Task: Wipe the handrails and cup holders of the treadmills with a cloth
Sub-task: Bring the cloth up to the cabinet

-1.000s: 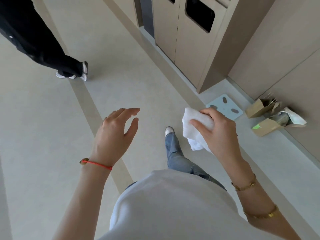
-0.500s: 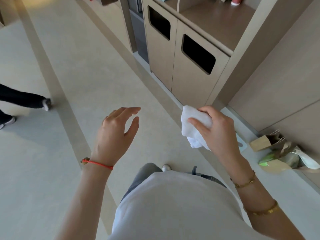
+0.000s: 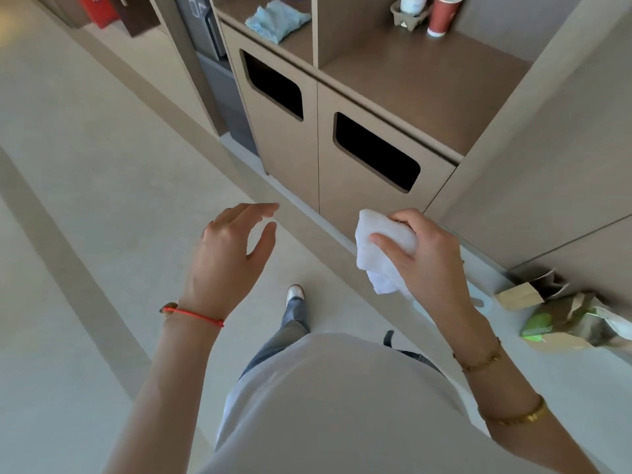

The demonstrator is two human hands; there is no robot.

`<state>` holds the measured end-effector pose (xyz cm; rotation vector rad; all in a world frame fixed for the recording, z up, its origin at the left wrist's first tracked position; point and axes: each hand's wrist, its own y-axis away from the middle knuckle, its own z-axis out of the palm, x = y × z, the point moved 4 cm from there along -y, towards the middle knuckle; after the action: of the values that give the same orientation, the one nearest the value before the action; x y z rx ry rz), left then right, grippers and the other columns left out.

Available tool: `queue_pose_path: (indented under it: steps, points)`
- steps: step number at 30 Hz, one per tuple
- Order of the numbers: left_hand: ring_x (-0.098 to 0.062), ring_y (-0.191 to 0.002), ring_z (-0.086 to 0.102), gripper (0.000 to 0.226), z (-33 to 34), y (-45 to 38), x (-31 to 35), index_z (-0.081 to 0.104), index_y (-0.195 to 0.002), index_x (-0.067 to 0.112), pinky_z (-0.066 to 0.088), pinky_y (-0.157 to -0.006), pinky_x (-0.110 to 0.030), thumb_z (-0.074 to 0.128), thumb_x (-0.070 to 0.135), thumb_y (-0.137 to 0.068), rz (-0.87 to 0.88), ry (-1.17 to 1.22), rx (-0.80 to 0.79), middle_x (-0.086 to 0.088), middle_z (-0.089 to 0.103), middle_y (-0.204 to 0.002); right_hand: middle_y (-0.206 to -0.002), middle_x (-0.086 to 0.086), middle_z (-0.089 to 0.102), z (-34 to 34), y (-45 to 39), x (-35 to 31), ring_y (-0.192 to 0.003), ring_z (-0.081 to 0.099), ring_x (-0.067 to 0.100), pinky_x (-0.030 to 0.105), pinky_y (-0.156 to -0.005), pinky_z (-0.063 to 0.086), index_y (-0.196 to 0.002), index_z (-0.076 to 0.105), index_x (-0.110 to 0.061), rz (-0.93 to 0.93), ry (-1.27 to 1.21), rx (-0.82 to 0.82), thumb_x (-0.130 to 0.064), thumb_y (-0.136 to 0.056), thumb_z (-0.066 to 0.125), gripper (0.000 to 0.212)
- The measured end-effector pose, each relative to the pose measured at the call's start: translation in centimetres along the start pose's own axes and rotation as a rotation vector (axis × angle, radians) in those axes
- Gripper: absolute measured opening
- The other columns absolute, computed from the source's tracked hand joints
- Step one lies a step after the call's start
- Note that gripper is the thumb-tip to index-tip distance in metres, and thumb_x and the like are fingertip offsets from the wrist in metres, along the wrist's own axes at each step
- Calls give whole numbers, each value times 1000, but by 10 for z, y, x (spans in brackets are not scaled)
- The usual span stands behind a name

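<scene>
Head view, near centre: right hand (image 3: 434, 258), fingers and thumb clamped on a crumpled white cloth (image 3: 379, 248), held in the air in front of the torso. Left hand (image 3: 225, 254) beside it, apart from the cloth, fingers spread and loosely curved, holding nothing; red cord bracelet (image 3: 195, 314) at the wrist. Far centre: tan cabinet (image 3: 325, 172) with two doors, each with a dark rounded slot; interiors of the slots too dark to tell contents. Shelf (image 3: 420, 80) above the cabinet, divided by an upright panel: left compartment with a rumpled blue cloth (image 3: 277, 18); right compartment with a red paper cup (image 3: 443, 15) standing upright and, just beside it, a cardboard cup carrier (image 3: 408, 15) with a white cup seated in it. Right edge, on the floor (image 3: 102, 200) against the wall: brown paper bags (image 3: 533, 295), tipped over, with green and white items partly showing at the mouth.
</scene>
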<state>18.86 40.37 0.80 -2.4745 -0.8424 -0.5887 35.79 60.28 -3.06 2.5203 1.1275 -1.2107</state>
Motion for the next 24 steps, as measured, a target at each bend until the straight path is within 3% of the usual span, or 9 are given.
queue_pose_path:
  steps: [6,10,19,24]
  points:
    - [-21,-103,67,26,1,-123,-46,68,-120,10,54,-92,-39,59,12,-96,100,26,-73,-4,71,-111,-91,-11,66,36,-94,-18,-83,62,14,44,-77,52,-103,63,-21,69,11,108,-41,-86,70,27]
    - [-22,-103,67,27,6,-201,-64,67,-122,9,55,-92,-41,59,12,-96,214,39,-121,-5,70,-112,-97,-5,67,50,-148,-22,-87,62,15,41,-77,54,-109,64,-19,106,50,179,-42,-88,68,31]
    - [-23,-103,66,29,57,-333,-62,66,-123,8,54,-92,-43,59,11,-95,425,91,-260,-6,70,-113,-97,-4,67,35,-239,4,-86,61,17,43,-78,52,-111,62,-25,263,133,353,-46,-89,63,30]
    - [-24,-97,66,27,103,-393,-49,67,-119,10,55,-85,-40,60,11,-94,477,125,-281,-5,70,-108,-97,4,66,14,-297,27,-86,60,23,43,-78,51,-112,63,-17,249,175,425,-39,-90,66,32]
